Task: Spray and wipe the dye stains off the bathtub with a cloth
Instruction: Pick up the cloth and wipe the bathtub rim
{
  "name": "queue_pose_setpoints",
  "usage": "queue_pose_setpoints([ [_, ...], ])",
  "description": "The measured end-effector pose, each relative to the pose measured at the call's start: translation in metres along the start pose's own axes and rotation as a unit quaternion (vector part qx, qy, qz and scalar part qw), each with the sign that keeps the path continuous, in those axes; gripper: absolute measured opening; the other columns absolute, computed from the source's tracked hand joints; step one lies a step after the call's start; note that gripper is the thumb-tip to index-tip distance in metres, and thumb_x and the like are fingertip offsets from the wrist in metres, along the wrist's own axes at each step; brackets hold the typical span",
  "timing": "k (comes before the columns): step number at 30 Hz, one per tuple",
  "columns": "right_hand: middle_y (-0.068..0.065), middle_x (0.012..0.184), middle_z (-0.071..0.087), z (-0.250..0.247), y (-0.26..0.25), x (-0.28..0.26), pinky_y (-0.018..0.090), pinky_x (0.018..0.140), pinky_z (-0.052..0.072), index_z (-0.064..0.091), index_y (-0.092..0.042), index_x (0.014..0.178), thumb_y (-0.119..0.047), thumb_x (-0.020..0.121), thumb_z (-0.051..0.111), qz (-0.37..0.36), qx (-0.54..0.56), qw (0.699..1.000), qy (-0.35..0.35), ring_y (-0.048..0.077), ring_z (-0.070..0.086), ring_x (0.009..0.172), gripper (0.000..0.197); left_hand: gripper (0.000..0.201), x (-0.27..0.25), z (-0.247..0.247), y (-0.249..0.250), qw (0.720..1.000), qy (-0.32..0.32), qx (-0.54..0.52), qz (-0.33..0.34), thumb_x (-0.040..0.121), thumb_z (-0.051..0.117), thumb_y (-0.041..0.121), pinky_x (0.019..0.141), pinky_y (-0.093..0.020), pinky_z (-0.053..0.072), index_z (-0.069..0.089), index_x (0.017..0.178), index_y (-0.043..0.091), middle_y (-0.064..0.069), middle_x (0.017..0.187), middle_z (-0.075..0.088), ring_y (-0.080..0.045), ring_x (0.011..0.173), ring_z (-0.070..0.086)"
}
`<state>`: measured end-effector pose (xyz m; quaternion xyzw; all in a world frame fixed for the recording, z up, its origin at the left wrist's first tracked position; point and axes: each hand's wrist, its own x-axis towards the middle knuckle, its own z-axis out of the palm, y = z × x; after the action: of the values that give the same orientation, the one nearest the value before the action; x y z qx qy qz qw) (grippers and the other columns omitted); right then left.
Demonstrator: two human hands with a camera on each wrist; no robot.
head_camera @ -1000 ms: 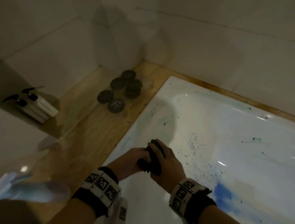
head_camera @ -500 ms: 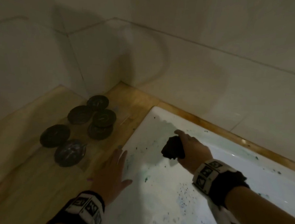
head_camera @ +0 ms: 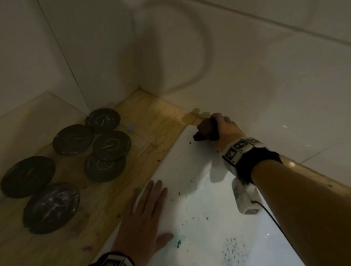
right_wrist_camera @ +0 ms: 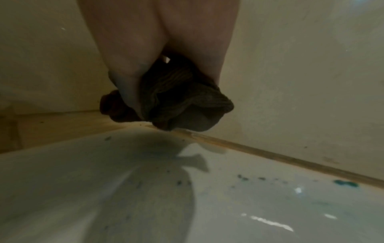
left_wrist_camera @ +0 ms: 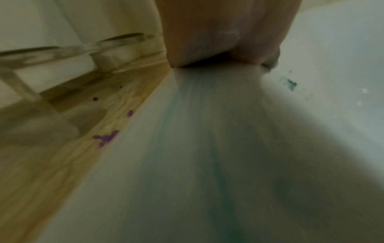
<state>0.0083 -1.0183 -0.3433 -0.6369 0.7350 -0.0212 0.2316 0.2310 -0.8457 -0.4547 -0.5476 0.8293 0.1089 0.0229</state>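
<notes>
My right hand (head_camera: 219, 127) grips a bunched dark cloth (head_camera: 205, 132) at the far corner of the white bathtub (head_camera: 189, 159), where the rim meets the wooden ledge. In the right wrist view the cloth (right_wrist_camera: 178, 105) bulges out below my curled fingers (right_wrist_camera: 133, 78), just above the tub corner. My left hand (head_camera: 147, 216) lies flat, fingers straight, on the tub's near-left rim. Green-blue dye specks (head_camera: 233, 250) and a green smear (head_camera: 179, 242) mark the tub by the left hand. More teal spots (right_wrist_camera: 346, 183) sit along the back rim.
Several dark round dishes (head_camera: 109, 146) sit on the wooden ledge (head_camera: 150, 131) left of the tub, close to the tiled corner walls (head_camera: 253, 76). Purple dye spots (left_wrist_camera: 107, 138) stain the wood beside the tub rim.
My hands have parted: the right hand carried the cloth away from me up to the tub's far corner, and the left hand let go and settled flat on the rim.
</notes>
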Motion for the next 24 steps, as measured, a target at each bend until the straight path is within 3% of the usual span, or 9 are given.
queue_pose_setpoints([
  [3,0.004,0.153,0.016,0.028,-0.005,0.009,0.047,0.113,0.023,0.016,-0.026,0.147,-0.064,0.081,0.052,0.004,-0.035,0.999,-0.038,0.031,0.018,0.139,0.084,0.104,0.001,0.0,0.0,0.998,0.051,-0.027,0.008,0.058,0.046,0.075,0.098,-0.045,0.023,0.034,0.142,0.015,-0.002,0.156,0.001,-0.025,0.141,0.017],
  [6,0.003,0.157,-0.008,0.038,0.001,0.015,0.047,0.117,0.005,0.006,-0.029,0.149,-0.062,0.091,0.022,-0.008,-0.078,0.994,-0.077,0.029,-0.007,0.144,0.069,0.1,0.004,0.002,-0.001,0.997,0.075,-0.018,0.015,0.057,0.048,0.073,0.097,-0.043,0.024,0.037,0.137,0.015,-0.001,0.156,0.006,-0.024,0.136,0.026],
  [8,0.001,0.156,-0.012,0.04,0.004,0.016,0.046,0.117,0.007,0.002,-0.032,0.149,-0.06,0.091,0.032,-0.01,-0.094,0.991,-0.097,0.028,-0.008,0.144,0.07,0.101,0.003,0.002,-0.002,0.997,0.079,-0.008,0.007,0.057,0.049,0.073,0.097,-0.043,0.025,0.036,0.138,0.015,0.0,0.155,0.015,-0.022,0.143,0.014],
  [11,-0.002,0.156,-0.013,0.045,0.007,0.011,0.05,0.115,0.013,0.004,-0.035,0.148,-0.049,0.092,0.047,-0.03,-0.126,0.988,-0.085,0.027,-0.008,0.144,0.072,0.098,0.002,0.003,-0.002,0.997,0.076,0.0,0.008,0.057,0.05,0.072,0.095,-0.043,0.026,0.038,0.136,0.013,-0.004,0.148,0.031,-0.026,0.135,0.028],
  [15,-0.003,0.157,-0.003,0.056,0.007,-0.005,0.041,0.116,0.006,0.022,-0.035,0.146,-0.027,0.097,0.043,-0.114,-0.076,0.99,-0.018,0.024,-0.002,0.145,0.054,0.098,0.004,0.001,-0.001,0.997,0.07,0.019,0.014,0.058,0.049,0.073,0.098,-0.042,0.025,0.039,0.134,0.012,-0.006,0.144,0.035,-0.028,0.132,0.031],
  [18,-0.005,0.157,0.006,0.065,0.007,-0.025,0.033,0.117,0.006,0.033,-0.035,0.141,-0.019,0.095,0.047,-0.215,-0.055,0.975,-0.03,0.02,0.006,0.145,0.052,0.099,0.004,0.002,-0.001,0.997,0.077,0.01,0.013,0.057,0.051,0.072,0.104,-0.042,0.022,0.037,0.136,0.013,-0.005,0.145,0.033,-0.021,0.145,0.007],
  [20,-0.003,0.154,0.022,0.057,0.008,-0.03,0.032,0.116,0.016,0.043,-0.031,0.137,-0.013,0.092,0.052,-0.255,-0.04,0.964,-0.066,0.019,0.02,0.142,0.05,0.101,0.003,0.003,-0.001,0.997,0.08,-0.01,0.009,0.059,0.053,0.071,0.102,-0.045,0.025,0.031,0.14,0.015,-0.005,0.146,0.033,-0.016,0.145,0.0],
  [22,0.0,0.143,0.043,0.039,0.01,-0.022,0.032,0.112,0.027,0.053,-0.024,0.131,-0.009,0.088,0.058,-0.216,0.055,0.972,-0.071,0.02,0.039,0.132,0.046,0.104,0.002,0.004,-0.001,0.997,0.07,-0.023,0.004,0.06,0.053,0.072,0.101,-0.047,0.029,0.023,0.144,0.019,-0.003,0.148,0.032,-0.016,0.145,0.002],
  [24,0.006,0.133,0.054,0.022,0.016,-0.001,0.035,0.107,0.036,0.055,-0.014,0.129,-0.006,0.086,0.061,-0.138,0.205,0.969,-0.008,0.024,0.048,0.125,0.044,0.106,0.001,0.005,-0.002,0.998,0.064,-0.029,0.005,0.059,0.055,0.072,0.1,-0.048,0.029,0.018,0.145,0.02,-0.002,0.15,0.03,-0.016,0.145,0.005],
])
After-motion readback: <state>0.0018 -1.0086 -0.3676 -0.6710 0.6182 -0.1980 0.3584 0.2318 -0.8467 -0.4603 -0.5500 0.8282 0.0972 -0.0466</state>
